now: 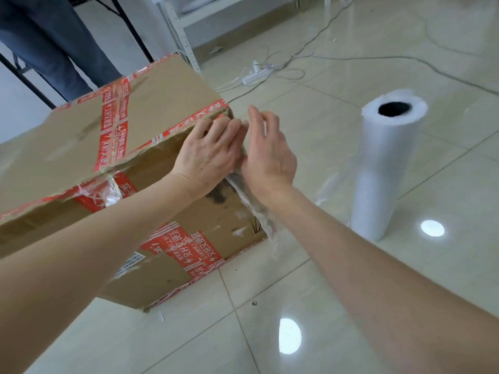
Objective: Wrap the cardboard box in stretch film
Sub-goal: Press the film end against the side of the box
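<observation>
Pressing L hand (208, 155) flat on cardboard box (162, 103) corner, fingers (217, 128) straight; R hand (270, 157) alongside, fingers (258, 120) relaxed, above bunched stretch film (256, 209).

White Chinese characters run along the red tape (189, 247) on the cardboard box (167, 98), upside down and too blurred to read, as is the small print on its white label (132, 261).
</observation>
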Motion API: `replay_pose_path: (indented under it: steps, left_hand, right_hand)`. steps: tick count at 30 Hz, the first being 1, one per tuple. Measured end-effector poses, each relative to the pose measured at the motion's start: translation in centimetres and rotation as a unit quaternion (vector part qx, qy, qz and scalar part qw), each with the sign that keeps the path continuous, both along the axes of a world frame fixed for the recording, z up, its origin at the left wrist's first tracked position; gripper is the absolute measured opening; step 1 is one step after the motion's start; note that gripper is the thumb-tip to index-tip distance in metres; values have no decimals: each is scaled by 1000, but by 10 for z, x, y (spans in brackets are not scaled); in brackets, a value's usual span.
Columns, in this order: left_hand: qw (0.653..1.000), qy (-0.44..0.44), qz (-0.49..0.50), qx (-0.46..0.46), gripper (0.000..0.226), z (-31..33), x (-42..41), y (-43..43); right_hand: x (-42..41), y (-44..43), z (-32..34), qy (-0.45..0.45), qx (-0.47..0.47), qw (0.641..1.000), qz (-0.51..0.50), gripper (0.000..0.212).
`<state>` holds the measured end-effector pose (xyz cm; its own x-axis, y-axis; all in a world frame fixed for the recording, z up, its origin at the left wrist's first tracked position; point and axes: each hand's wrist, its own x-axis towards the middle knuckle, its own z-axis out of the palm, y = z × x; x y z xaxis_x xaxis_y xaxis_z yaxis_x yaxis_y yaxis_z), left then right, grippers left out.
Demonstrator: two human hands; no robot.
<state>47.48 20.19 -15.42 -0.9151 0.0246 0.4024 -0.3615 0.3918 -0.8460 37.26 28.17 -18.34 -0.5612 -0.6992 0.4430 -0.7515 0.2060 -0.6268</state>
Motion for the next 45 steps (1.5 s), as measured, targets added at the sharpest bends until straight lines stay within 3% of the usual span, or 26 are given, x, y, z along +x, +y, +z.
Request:
replay_pose_path:
  steps: [3, 7, 12, 16, 19, 21, 23, 29, 31, 34, 36, 38, 45]
  left_hand:
    - [996, 15, 64, 56, 55, 7, 2, 6]
    - [983, 33, 110, 142, 35, 17, -3, 17]
    - [941, 60, 140, 302, 27, 26, 3, 29]
    - [939, 78, 114, 315, 23, 32, 13, 32]
    - [954, 100, 57, 276, 13, 35, 16, 33]
    - [964, 99, 74, 237, 29, 35, 16, 33]
    - [963, 108, 102, 226, 41, 39, 15, 33]
    - [974, 77, 82, 194, 32, 32, 15, 34]
    - [967, 58, 93, 230, 43, 27, 11, 37]
    - [915, 86, 136, 369, 59, 17, -2, 39]
    - [872, 126, 120, 457, 43, 15, -5, 37]
    - [852, 172, 95, 486, 23, 21, 2, 34]
    - [892, 163, 144, 397, 20, 57, 35, 25]
  right_hand:
    - [-15, 0, 7, 91, 94, 991, 17, 21]
    - [-18, 9, 10, 129, 4, 988, 90, 30]
    - [-20, 10, 15, 86, -2, 993, 84, 21]
    - [-22, 3, 18, 99, 142, 983, 58, 61]
    - [-23, -2, 17, 115, 185, 975, 35, 38]
    - [-25, -3, 15, 131, 175, 975, 29, 23]
    - [-24, -3, 13, 139, 161, 977, 34, 22]
    - [-27, 2, 10, 132, 103, 984, 67, 21]
    - [-26, 3, 8, 123, 61, 986, 96, 20]
    - [-25, 4, 4, 117, -5, 986, 122, 16]
    - [-25, 4, 6, 104, -20, 986, 127, 15]
    - [-27, 3, 9, 80, -22, 988, 128, 12]
    - [-21, -13, 21, 68, -14, 996, 50, 32]
